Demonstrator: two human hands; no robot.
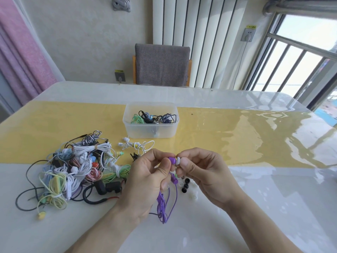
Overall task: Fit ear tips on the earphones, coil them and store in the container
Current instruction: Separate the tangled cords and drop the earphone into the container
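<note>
Pinching a purple earbud (171,160) between thumb and forefinger, the left hand (147,178) holds it above the table (255,207), nozzle turned toward the right hand (202,172). The right hand pinches a white ear tip (178,160) at its fingertips and holds it against the earbud, so the two pieces meet in the gap between the hands. A second purple earbud (174,180) hangs just below the left fingers, and the purple cord (162,205) drops in loose loops to the tabletop between the wrists. Spare black ear tips (185,185) and pale ones lie on the table under the right hand, partly hidden by it. A tangled heap of earphones (73,168) in many colours lies to the left, a white pair (138,144) beyond the hands, and further back stands a clear plastic container (150,132) holding coiled green and dark earphones. A grey chair (162,64) stands at the far edge.
</note>
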